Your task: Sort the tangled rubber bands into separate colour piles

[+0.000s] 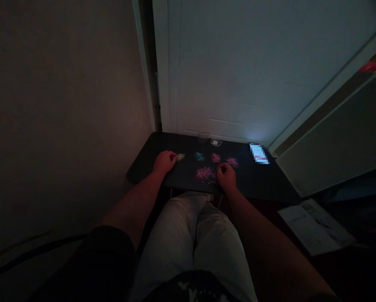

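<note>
On a dark table (181,178) lie several small heaps of thin coloured pieces. My left hand (164,162) is closed beside the pale yellow heap (180,157), its fingertips at the heap's left edge. Further right are a blue heap (199,156), a pink heap (215,157) and a pinkish-purple heap (232,162). A larger mixed heap (205,174), mostly pink and purple, lies nearer to me. My right hand (226,176) is closed at its right side, thumb and finger pinched. What either hand holds, if anything, is too small and dark to make out.
A lit phone (258,154) lies at the table's right. By the back edge sits a small round clear container (216,142) with a white label. A pale door (238,63) stands behind the table. Open papers (315,226) lie lower right.
</note>
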Action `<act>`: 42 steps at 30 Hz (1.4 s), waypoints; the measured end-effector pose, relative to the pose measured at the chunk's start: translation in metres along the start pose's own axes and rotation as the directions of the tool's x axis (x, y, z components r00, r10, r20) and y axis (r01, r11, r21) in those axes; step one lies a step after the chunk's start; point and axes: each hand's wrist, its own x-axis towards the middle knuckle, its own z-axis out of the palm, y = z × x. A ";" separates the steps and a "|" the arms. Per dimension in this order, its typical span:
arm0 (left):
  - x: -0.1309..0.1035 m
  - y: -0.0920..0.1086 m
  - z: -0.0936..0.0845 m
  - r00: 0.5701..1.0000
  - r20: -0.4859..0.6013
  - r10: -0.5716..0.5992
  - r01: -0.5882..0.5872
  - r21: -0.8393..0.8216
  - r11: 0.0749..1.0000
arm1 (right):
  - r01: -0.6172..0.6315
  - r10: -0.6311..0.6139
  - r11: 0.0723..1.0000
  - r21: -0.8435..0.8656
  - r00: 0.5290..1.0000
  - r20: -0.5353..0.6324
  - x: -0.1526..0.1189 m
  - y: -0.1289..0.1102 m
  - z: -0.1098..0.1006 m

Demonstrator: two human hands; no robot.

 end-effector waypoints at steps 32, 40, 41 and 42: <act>-0.011 0.015 -0.014 0.991 0.132 0.034 -0.050 0.115 0.992 | 0.358 -0.300 0.933 -0.039 0.832 0.466 -0.018 0.017 -0.045; -0.010 0.014 -0.014 0.989 0.147 0.033 -0.052 0.123 0.991 | 0.240 -0.178 0.967 -0.083 0.874 0.452 -0.017 0.015 -0.040; -0.010 0.014 -0.014 0.989 0.148 0.032 -0.050 0.122 0.991 | 0.209 -0.154 0.975 -0.075 0.878 0.453 -0.016 0.015 -0.040; -0.010 0.014 -0.014 0.989 0.148 0.030 -0.049 0.122 0.991 | 0.176 -0.129 0.982 -0.063 0.882 0.454 -0.016 0.015 -0.040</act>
